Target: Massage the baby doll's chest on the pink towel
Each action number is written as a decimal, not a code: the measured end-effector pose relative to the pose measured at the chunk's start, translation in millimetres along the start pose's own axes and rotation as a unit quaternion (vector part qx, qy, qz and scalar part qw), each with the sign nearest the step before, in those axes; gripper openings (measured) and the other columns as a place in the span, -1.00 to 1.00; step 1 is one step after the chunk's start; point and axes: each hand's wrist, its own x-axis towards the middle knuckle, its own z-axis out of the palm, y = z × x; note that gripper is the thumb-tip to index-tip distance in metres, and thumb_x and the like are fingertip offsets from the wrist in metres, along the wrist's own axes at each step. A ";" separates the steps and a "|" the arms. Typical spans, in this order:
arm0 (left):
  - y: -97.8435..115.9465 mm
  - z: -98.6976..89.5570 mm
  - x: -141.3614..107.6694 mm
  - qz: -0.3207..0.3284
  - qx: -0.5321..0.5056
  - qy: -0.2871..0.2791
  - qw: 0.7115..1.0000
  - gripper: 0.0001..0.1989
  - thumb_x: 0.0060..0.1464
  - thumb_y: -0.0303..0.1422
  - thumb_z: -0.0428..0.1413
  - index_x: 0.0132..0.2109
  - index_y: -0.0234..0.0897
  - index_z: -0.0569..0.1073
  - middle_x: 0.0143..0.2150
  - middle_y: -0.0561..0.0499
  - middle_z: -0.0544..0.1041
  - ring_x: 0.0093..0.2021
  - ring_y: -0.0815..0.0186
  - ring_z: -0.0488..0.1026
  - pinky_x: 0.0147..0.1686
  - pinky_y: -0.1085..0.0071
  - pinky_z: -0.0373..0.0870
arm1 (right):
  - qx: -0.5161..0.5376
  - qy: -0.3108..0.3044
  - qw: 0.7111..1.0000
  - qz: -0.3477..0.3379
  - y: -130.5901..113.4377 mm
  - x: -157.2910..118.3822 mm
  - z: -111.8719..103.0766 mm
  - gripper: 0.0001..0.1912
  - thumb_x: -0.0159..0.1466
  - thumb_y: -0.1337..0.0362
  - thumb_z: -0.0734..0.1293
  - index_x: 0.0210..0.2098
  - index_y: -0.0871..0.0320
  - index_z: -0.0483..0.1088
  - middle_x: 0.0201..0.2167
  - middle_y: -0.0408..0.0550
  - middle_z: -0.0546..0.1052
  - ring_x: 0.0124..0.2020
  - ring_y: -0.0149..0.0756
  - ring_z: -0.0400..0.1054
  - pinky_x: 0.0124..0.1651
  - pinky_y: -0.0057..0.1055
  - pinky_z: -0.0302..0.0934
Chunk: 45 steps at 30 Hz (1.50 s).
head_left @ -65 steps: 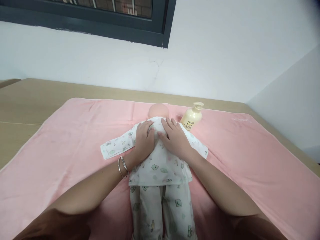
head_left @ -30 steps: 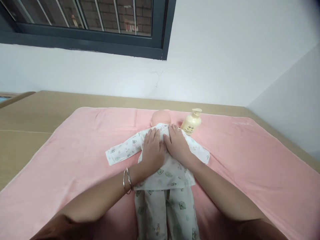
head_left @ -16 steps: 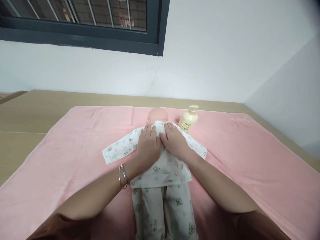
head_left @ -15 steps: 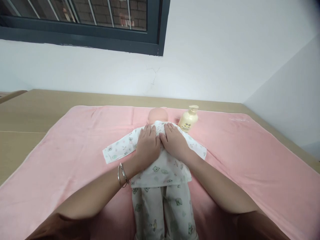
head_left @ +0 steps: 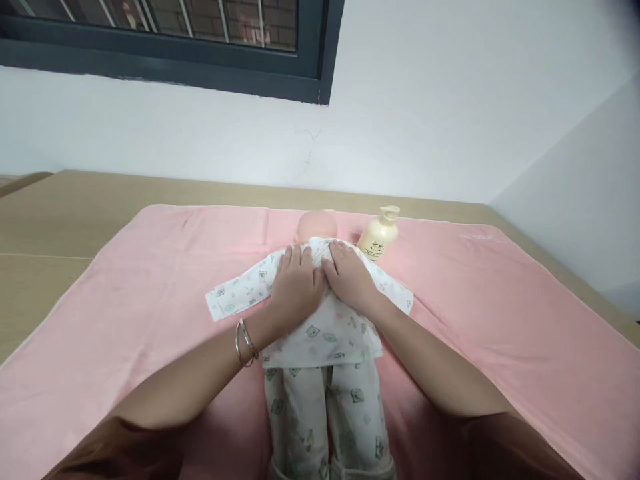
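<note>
A baby doll (head_left: 317, 227) lies on a pink blanket (head_left: 165, 267), its bald head pointing away from me. It wears a white printed long-sleeved top (head_left: 320, 340) and matching printed trousers (head_left: 356, 407), with both sleeves spread out to the sides. Flat on the left part of the top's upper body rests my left hand (head_left: 299, 283), fingers stretched forward. My right hand (head_left: 351, 278) lies flat on the right part, close beside the left, the thumbs nearly meeting. Silver bangles circle my left wrist. The doll's face is not visible.
A cream pump bottle (head_left: 379, 235) stands on the blanket to the right of the doll's head. Beneath the blanket is a wooden tabletop (head_left: 100, 200), which meets a white wall (head_left: 400, 120). A dark-framed window (head_left: 200, 57) with bars is at upper left.
The whole view has shifted slightly, so things sit a little higher in the picture. Both hands stay flat on the doll's top, in nearly the same place.
</note>
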 end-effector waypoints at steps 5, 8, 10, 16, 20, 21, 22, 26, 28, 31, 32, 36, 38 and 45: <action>-16.3 -1.4 19.2 0.063 0.022 -0.038 0.997 -0.66 0.29 -0.36 -0.18 -0.01 -0.42 0.42 0.06 -0.34 0.48 0.14 -0.03 0.37 0.15 -0.02 0.29 | -0.009 0.010 0.999 -0.036 -15.0 -18.9 -8.1 -0.48 0.41 0.23 0.05 0.22 0.42 0.29 0.26 0.25 0.35 0.36 0.02 0.12 0.42 -0.06 -0.01; -15.6 1.7 22.4 0.031 0.013 -0.009 0.999 -0.62 0.30 -0.33 -0.18 0.07 -0.46 0.37 0.01 -0.32 0.49 0.06 -0.01 0.39 0.09 0.02 0.31 | 0.011 -0.012 1.000 -0.017 -14.3 -14.8 -14.1 -0.53 0.42 0.23 0.05 0.16 0.32 0.36 0.23 0.17 0.39 0.33 0.00 0.15 0.38 -0.09 0.05; -12.5 4.0 21.6 0.022 0.009 0.013 1.000 -0.61 0.30 -0.31 -0.16 0.10 -0.46 0.36 0.04 -0.32 0.48 0.06 -0.02 0.38 0.10 0.00 0.30 | 0.019 -0.018 1.000 -0.001 -9.0 -6.7 -12.8 -0.51 0.44 0.20 0.04 0.20 0.30 0.32 0.27 0.15 0.36 0.34 0.00 0.13 0.38 -0.08 0.03; -5.6 3.1 18.4 -0.003 0.006 0.017 1.000 -0.59 0.29 -0.29 -0.13 0.12 -0.48 0.37 0.08 -0.33 0.47 0.11 -0.05 0.37 0.16 -0.01 0.27 | -0.022 -0.013 1.000 -0.018 2.6 5.2 -1.3 -0.46 0.44 0.24 0.01 0.28 0.43 0.20 0.32 0.26 0.26 0.38 0.02 0.06 0.43 -0.04 -0.12; 4.4 -0.3 8.4 0.021 0.041 0.029 0.998 -0.55 0.30 -0.32 -0.15 0.19 -0.53 0.31 0.15 -0.38 0.44 0.21 -0.06 0.34 0.22 -0.01 0.23 | -0.027 -0.026 0.998 -0.044 5.5 6.9 -7.4 -0.50 0.44 0.23 0.03 0.22 0.43 0.26 0.30 0.30 0.28 0.37 0.02 0.08 0.41 -0.05 -0.06; 6.7 -1.4 6.0 0.026 0.049 0.032 0.998 -0.54 0.30 -0.33 -0.15 0.21 -0.55 0.29 0.17 -0.40 0.43 0.23 -0.06 0.33 0.23 0.00 0.23 | -0.025 -0.030 0.998 -0.052 5.5 7.0 -9.5 -0.50 0.43 0.23 0.03 0.20 0.42 0.28 0.29 0.30 0.30 0.36 0.02 0.11 0.40 -0.06 -0.03; 8.0 -2.8 4.6 0.027 0.055 0.034 0.998 -0.53 0.30 -0.33 -0.15 0.22 -0.58 0.28 0.19 -0.41 0.42 0.25 -0.06 0.32 0.24 0.02 0.23 | -0.024 -0.032 0.998 -0.057 4.7 6.4 -11.4 -0.51 0.43 0.23 0.03 0.18 0.42 0.29 0.27 0.30 0.33 0.34 0.02 0.14 0.38 -0.06 0.00; -0.2 -10.9 13.7 0.036 0.044 -0.008 0.998 -0.63 0.28 -0.34 -0.12 0.05 -0.49 0.43 0.07 -0.36 0.50 0.16 -0.01 0.40 0.17 0.09 0.32 | -0.033 -0.009 0.998 -0.049 -7.6 -6.4 -14.6 -0.52 0.42 0.26 0.02 0.16 0.42 0.30 0.18 0.30 0.42 0.26 0.04 0.23 0.35 -0.02 0.06; -8.8 -14.3 23.2 0.023 0.025 -0.049 0.998 -0.71 0.26 -0.35 -0.11 -0.12 -0.38 0.48 -0.10 -0.26 0.56 0.00 0.05 0.49 0.04 0.14 0.40 | -0.028 0.004 0.998 -0.049 -15.2 -15.7 -13.9 -0.50 0.42 0.28 0.02 0.19 0.43 0.29 0.20 0.29 0.41 0.29 0.03 0.20 0.37 -0.03 0.04; -13.6 -15.3 28.8 -0.004 0.017 -0.059 0.998 -0.72 0.27 -0.33 -0.11 -0.17 -0.34 0.47 -0.19 -0.20 0.57 -0.14 0.10 0.51 -0.07 0.15 0.44 | -0.008 -0.005 0.999 -0.047 -18.2 -19.6 -10.7 -0.47 0.42 0.29 0.00 0.26 0.44 0.24 0.28 0.25 0.33 0.36 -0.01 0.12 0.44 -0.06 -0.04; -11.4 -14.6 26.8 -0.003 0.021 -0.050 0.999 -0.71 0.28 -0.33 -0.12 -0.14 -0.35 0.46 -0.16 -0.22 0.56 -0.10 0.09 0.50 -0.03 0.13 0.42 | -0.001 -0.012 0.999 -0.040 -16.3 -17.0 -9.3 -0.45 0.42 0.28 0.00 0.28 0.45 0.21 0.30 0.24 0.30 0.38 -0.02 0.09 0.45 -0.06 -0.06; 6.2 -13.2 10.1 0.021 0.058 -0.013 0.998 -0.66 0.29 -0.36 -0.13 0.02 -0.47 0.41 0.06 -0.36 0.49 0.15 0.00 0.39 0.15 0.04 0.29 | 0.005 -0.027 1.000 -0.009 -4.4 1.1 -3.5 -0.40 0.42 0.24 0.02 0.33 0.52 0.10 0.38 0.29 0.16 0.43 0.00 -0.02 0.46 -0.06 -0.09; 10.2 -15.7 7.5 0.031 0.086 -0.010 0.996 -0.64 0.29 -0.39 -0.15 0.03 -0.53 0.41 0.06 -0.40 0.48 0.14 -0.03 0.39 0.12 0.06 0.31 | -0.004 -0.026 1.000 -0.010 -2.8 4.7 -2.6 -0.41 0.42 0.24 0.02 0.32 0.52 0.12 0.37 0.31 0.17 0.43 0.01 -0.02 0.45 -0.04 -0.09; -10.0 -21.9 33.0 0.024 0.055 -0.093 0.994 -0.68 0.30 -0.32 -0.15 -0.25 -0.34 0.45 -0.24 -0.19 0.56 -0.21 0.09 0.49 -0.20 0.20 0.41 | -0.003 -0.002 0.999 -0.049 -13.3 -11.3 -9.0 -0.52 0.44 0.28 -0.01 0.19 0.36 0.30 0.24 0.20 0.38 0.32 -0.04 0.16 0.40 -0.10 -0.01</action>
